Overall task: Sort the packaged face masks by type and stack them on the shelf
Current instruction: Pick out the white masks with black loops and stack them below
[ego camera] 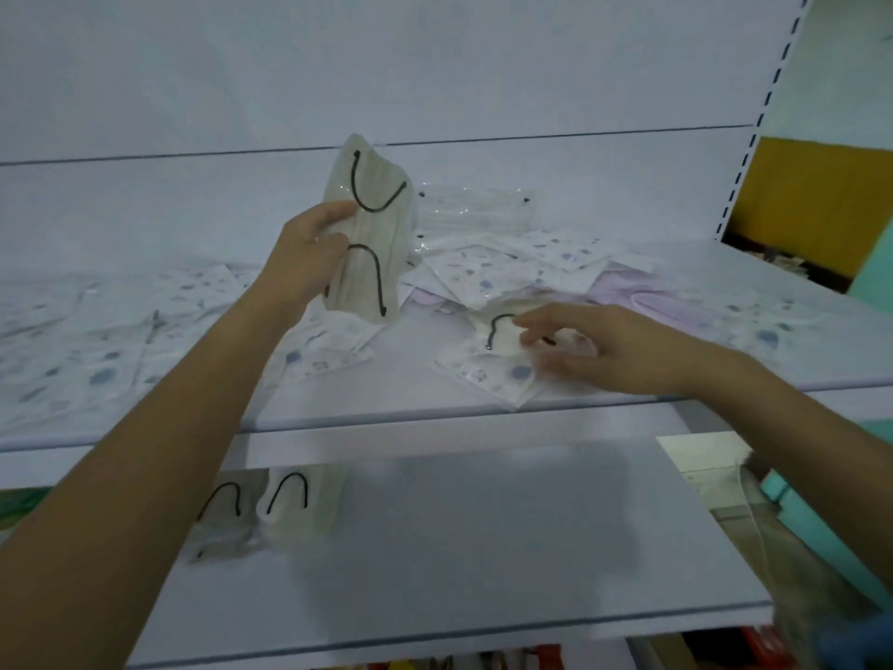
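My left hand grips a stack of cream masks with black ear loops, held upright above the upper shelf. My right hand reaches over another cream mask with black loops, fingertips touching it; that mask lies on a patterned white mask pack. Several patterned white packs and pink masks lie scattered across the upper shelf. On the lower shelf, at the left, lie two cream masks with black loops.
Clear-wrapped masks lean at the shelf's back wall. More patterned packs cover the shelf's left side. A slotted upright bounds the shelf at right; beyond it are a yellow wall and teal items.
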`<state>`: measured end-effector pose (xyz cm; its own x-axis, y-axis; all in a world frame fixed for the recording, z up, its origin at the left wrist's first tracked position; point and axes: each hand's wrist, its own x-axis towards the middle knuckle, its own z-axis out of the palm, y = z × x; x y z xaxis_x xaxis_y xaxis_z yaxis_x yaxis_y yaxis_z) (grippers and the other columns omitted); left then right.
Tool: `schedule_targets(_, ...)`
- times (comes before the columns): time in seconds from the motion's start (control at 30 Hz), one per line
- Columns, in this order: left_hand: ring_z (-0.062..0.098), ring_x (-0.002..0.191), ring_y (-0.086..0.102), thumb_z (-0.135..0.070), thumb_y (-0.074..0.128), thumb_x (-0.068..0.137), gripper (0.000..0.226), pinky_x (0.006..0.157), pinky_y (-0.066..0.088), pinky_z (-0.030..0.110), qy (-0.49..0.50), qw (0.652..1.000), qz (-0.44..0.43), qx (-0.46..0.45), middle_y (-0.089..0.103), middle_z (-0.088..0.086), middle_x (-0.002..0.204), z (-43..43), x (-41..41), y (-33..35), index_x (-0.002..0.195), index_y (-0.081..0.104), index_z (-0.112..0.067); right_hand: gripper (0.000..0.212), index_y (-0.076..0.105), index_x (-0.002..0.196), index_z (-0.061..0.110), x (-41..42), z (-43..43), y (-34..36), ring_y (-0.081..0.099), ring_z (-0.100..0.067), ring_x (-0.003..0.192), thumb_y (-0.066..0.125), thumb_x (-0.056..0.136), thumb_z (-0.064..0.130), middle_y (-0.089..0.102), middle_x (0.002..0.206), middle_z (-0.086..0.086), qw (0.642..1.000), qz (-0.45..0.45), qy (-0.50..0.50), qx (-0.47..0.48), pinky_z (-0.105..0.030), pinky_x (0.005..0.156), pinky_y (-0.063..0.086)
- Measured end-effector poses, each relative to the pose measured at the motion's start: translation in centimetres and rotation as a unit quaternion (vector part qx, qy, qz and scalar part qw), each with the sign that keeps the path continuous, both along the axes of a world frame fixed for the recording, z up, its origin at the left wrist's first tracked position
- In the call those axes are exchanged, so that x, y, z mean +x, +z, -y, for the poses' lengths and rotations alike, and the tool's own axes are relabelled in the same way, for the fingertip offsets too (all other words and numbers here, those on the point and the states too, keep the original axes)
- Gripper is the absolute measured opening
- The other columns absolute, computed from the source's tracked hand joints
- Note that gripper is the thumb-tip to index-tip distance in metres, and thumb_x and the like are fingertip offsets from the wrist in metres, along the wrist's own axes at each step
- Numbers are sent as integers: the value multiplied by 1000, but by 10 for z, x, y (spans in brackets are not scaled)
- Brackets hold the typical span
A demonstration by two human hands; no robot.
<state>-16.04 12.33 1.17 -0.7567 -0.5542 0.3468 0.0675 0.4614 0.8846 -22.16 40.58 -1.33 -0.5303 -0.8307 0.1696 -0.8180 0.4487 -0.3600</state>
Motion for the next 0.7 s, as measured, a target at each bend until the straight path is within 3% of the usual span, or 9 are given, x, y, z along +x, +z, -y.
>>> schedule_targets(0.1,15,107,48,0,38,92,42,85,45,26,-5,1000,0,-17,49,5,127,-2,-2,-4,130,51,-13,28,58,118,28,-9,-7,0,56,-1,81,55,91,29,65,90,12,996,13,-68,-61,-5,73,39)
schedule_targets(0.17,16,108,49,1,39,92,42,86,45,25,-5,1000,-8,-22,49,7,130,-3,-3,-7,130,52,-11,31,59,117,22,-18,-5,-1,52,-4,70,59,88,33,60,79,8,989,-22,-130,-66,-14,65,40)
schedule_targets(0.27,17,113,50,4,39,90,43,86,45,23,3,999,-37,-20,50,7,130,0,-4,-12,128,53,-10,55,48,129,24,-25,-3,-5,51,-10,85,63,82,49,59,101,3,977,-19,-214,0,-23,75,36)
schedule_targets(0.4,11,105,49,9,37,86,49,87,46,20,51,992,-108,39,49,-1,116,6,0,-12,128,52,-11,69,40,138,22,-20,-1,-4,51,-15,108,69,79,43,50,134,-1,973,17,-230,14,-21,84,32)
schedule_targets(0.53,12,112,50,13,41,83,53,96,45,20,59,983,-164,53,47,-3,117,23,4,5,130,48,-10,57,48,130,21,-16,2,10,51,-14,91,70,79,38,57,120,-4,968,-25,-250,-28,-24,79,36)
schedule_targets(0.7,4,107,50,10,44,83,54,84,44,6,93,977,-190,12,46,-7,118,56,32,32,132,48,-13,38,56,121,17,-8,37,22,51,-13,86,65,85,29,56,110,-5,963,-90,-227,-114,-23,77,36)
